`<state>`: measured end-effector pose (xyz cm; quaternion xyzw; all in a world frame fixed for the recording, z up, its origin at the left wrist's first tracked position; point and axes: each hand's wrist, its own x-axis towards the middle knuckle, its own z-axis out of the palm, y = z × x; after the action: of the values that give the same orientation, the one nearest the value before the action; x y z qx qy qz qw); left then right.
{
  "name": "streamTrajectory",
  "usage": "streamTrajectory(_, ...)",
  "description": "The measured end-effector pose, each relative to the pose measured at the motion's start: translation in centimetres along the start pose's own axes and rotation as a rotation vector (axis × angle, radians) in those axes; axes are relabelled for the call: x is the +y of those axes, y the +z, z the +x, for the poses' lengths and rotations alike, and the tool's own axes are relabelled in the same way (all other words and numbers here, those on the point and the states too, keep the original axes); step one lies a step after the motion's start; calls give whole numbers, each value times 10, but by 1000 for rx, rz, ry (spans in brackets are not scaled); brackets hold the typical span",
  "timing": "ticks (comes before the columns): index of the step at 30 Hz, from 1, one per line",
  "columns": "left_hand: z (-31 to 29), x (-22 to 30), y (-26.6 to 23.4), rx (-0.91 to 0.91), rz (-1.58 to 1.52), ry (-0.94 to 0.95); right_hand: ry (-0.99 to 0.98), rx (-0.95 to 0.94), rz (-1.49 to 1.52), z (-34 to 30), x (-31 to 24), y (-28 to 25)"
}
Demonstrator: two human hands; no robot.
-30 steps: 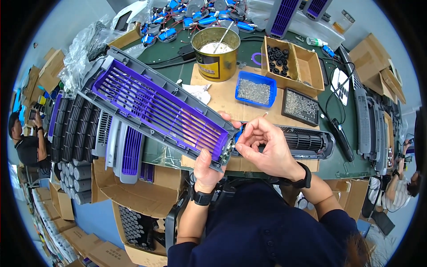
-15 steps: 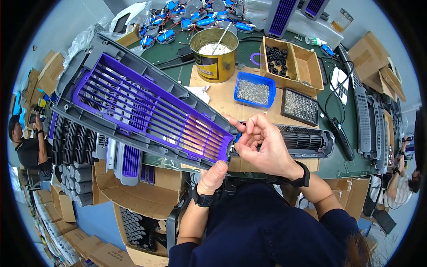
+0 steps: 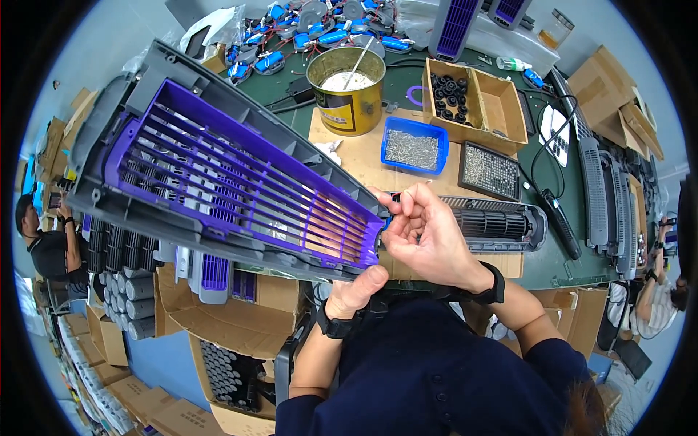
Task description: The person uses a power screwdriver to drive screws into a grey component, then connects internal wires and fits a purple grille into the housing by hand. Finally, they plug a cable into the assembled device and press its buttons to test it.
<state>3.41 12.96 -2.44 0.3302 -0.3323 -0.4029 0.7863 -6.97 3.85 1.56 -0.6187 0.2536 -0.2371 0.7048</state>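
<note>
My left hand grips the narrow end of a grey tower-fan housing from below, thumb on its near edge. A purple slatted grille is set in the housing, whose wide end rises to the upper left. At the narrow end, my right hand has thumb and forefinger pinched together against the tip. A bit of blue shows by those fingertips, too small and covered to name. Behind the right hand, a second grey housing with a black ribbed fan wheel lies on cardboard.
Beyond my hands stand a yellow-black tin with white paste and a stick, a blue tray of screws, a black tray of small metal parts and a cardboard box of black round parts. A black handheld tool lies at right.
The housing's wide end has swung left and up and looks larger, its grille turned a little. My left thumb has shifted slightly right; the right hand stays pinched at the narrow end.
</note>
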Motion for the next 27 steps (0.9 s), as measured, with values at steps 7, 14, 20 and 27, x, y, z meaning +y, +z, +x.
streamTrajectory(7, -1, -1, 7, 43, 51, -2, -33, -12, 45, 1, 9, 0)
streamTrajectory(14, 3, 4, 2, 112, -26, 90, 56, -108, -87, 4, -1, -14)
streamTrajectory(20, 4, 11, -12, 23, -107, -5, 104, -337, -96, 12, -3, -31)
streamTrajectory(27, 3, 15, -9, 21, -119, -142, 128, -454, -59, 15, 3, -33)
